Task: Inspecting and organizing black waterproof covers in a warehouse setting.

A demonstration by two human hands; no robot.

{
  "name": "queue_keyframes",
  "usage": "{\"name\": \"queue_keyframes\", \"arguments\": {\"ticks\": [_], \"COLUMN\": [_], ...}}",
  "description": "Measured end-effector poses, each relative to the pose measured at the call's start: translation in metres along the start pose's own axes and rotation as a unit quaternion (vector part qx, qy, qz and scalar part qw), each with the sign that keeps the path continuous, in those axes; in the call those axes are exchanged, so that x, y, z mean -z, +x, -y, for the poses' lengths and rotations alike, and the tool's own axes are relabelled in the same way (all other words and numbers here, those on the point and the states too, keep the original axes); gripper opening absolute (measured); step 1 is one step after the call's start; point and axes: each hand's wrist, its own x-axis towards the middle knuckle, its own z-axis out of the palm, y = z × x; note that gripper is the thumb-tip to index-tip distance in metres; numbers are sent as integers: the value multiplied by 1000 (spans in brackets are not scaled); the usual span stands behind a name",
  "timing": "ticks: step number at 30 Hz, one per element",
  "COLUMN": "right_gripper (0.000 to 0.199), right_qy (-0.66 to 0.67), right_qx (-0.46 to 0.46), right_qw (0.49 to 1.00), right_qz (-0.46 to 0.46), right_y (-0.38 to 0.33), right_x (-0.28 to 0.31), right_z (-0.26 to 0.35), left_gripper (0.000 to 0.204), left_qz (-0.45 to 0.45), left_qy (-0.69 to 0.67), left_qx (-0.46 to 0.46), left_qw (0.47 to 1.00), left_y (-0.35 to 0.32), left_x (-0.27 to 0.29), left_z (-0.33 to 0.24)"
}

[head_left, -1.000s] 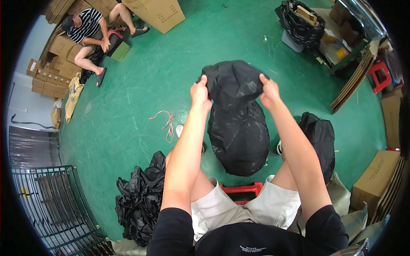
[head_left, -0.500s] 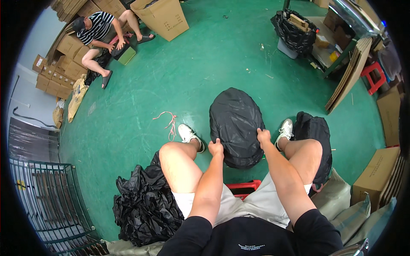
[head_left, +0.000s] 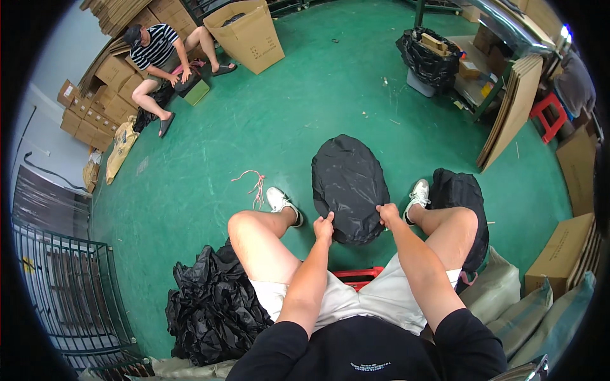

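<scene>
Between my feet is an oval black fabric cover (head_left: 349,184), its surface wrinkled and its edge gathered; what lies beneath it is hidden. My left hand (head_left: 324,227) grips its near left edge with closed fingers. On the near right edge, my right hand (head_left: 386,215) is closed on the same cover. A heap of crumpled black fabric (head_left: 213,305) lies beside my left leg. Another black fabric bundle (head_left: 459,190), with a bit of pink at its lower end, rests against the outside of my right leg.
A red stool (head_left: 359,276) is under me. Pink string (head_left: 257,184) lies near my left shoe. Full sacks (head_left: 495,282) and a carton (head_left: 559,251) stand at right. Another person (head_left: 159,57) sits far left by stacked boxes, both hands on a dark, green-sided object.
My hands still grip the cover. Its near end has drawn slightly inward and my right hand has shifted a little left and nearer. The view has tilted slightly.
</scene>
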Motion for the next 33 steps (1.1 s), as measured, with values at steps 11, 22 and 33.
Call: {"name": "queue_keyframes", "arguments": {"ticks": [11, 22, 33], "right_gripper": [35, 31, 41], "right_qy": [-113, -88, -117], "right_qx": [-139, 147, 31], "right_qw": [955, 959, 984], "right_qz": [235, -227, -129], "right_y": [-6, 22, 16], "right_x": [-6, -2, 1], "right_z": [-1, -16, -23], "left_gripper": [45, 31, 37], "left_qz": [38, 149, 161], "left_qy": [21, 83, 24], "left_qx": [-158, -44, 55], "left_qw": [987, 984, 985], "left_y": [6, -33, -33], "left_x": [-6, -27, -30], "left_z": [6, -16, 11]}}
